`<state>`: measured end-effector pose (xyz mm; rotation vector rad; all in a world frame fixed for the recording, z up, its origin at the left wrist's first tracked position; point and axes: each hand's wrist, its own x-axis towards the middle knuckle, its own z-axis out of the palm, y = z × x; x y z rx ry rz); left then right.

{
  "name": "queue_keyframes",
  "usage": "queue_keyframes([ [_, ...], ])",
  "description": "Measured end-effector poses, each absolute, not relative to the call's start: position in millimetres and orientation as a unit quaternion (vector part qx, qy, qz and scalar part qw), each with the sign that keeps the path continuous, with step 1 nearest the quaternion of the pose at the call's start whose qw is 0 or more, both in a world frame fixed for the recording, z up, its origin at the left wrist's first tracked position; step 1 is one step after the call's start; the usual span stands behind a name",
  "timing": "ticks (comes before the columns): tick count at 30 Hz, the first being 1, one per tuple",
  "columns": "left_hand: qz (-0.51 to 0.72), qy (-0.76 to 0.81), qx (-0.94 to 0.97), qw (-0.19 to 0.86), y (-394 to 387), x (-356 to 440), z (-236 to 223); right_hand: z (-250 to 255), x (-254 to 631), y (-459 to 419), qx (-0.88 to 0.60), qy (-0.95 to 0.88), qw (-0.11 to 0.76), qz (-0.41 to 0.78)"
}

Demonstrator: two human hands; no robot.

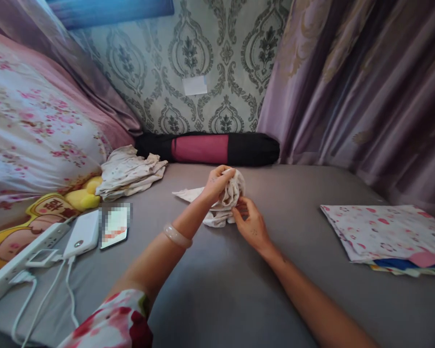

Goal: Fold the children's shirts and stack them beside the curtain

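Observation:
A bunched white cloth garment [232,191] is held up just above the grey bed sheet, its lower folds and a pointed end trailing to the left on the sheet. My left hand [219,182] grips its top, fingers wrapped over the gathered fabric. Lower and to the right, my right hand [252,222] pinches the garment's edge between thumb and fingers. The garment's exact kind is hidden by the bunching. A pale bangle [177,236] circles my left wrist.
A pile of similar cloths [130,171] lies at the back left. A phone [116,224], a white power bank [81,234] and a power strip [29,263] with cables lie left. Folded patterned fabric [387,232] sits right. A black and red bolster [206,148] lines the wall.

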<state>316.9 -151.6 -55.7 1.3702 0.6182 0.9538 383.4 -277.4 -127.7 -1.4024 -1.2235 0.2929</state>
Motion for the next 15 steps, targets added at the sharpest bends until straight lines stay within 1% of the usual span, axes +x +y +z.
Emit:
queue_keyframes([
  [3,0.379,0.260,0.611,0.644,-162.2,317.2,-66.7,-135.6,390.1,-271.3,-0.601,-0.475,0.623,0.159],
  [6,0.348,0.244,0.612,0.668,-166.2,310.2,-71.8,-142.7,400.4,-264.5,-0.564,-0.396,0.680,0.250],
  [8,0.336,0.229,0.623,0.668,-166.5,302.0,-73.8,-144.6,406.5,-261.8,-0.542,-0.346,0.704,0.301],
  [10,0.329,0.225,0.664,0.632,-166.5,292.9,-76.7,-144.8,410.5,-260.7,-0.538,-0.311,0.715,0.319],
  [15,0.295,0.226,0.783,0.499,-168.8,282.0,-88.9,-144.9,412.0,-260.3,-0.536,-0.285,0.726,0.322],
])
